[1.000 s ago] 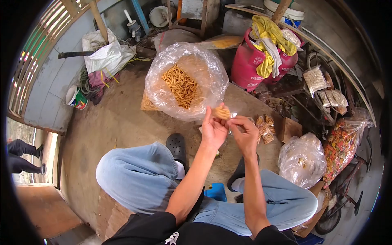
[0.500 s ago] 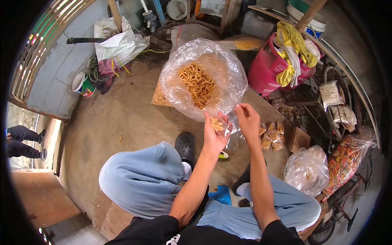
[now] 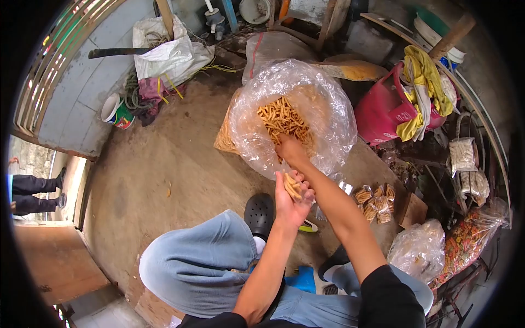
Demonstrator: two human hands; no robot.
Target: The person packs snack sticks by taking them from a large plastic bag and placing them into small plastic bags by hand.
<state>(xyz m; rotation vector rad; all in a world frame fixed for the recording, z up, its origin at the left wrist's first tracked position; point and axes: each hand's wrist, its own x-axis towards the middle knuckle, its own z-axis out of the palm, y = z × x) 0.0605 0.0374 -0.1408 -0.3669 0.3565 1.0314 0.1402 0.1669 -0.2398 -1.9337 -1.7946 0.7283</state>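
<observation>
A large clear plastic bag [image 3: 333, 117] stands open in front of me, with a heap of brown stick snacks [image 3: 281, 117] inside. My right hand [image 3: 291, 150] reaches over its near rim and touches the heap; its fingertips are hidden among the sticks. Closer to me, my left hand [image 3: 290, 210] is closed round a small clear plastic packet [image 3: 293, 187] that holds several pale stick snacks. My right forearm passes just beside this packet. On the floor to the right lie several small filled packets [image 3: 376, 206].
A pink tub [image 3: 377, 112] with yellow cloths stands right of the bag. A wooden block [image 3: 413, 212] and a clear plastic bundle [image 3: 418, 240] lie nearer right. At far left, another person's legs [image 3: 35, 194] show. A paint bucket [image 3: 117, 112] stands by the wall.
My right hand has left the small packet's mouth and gone forward into the large bag. My left hand stays on the packet, a little lower in view. The whole view has shifted slightly.
</observation>
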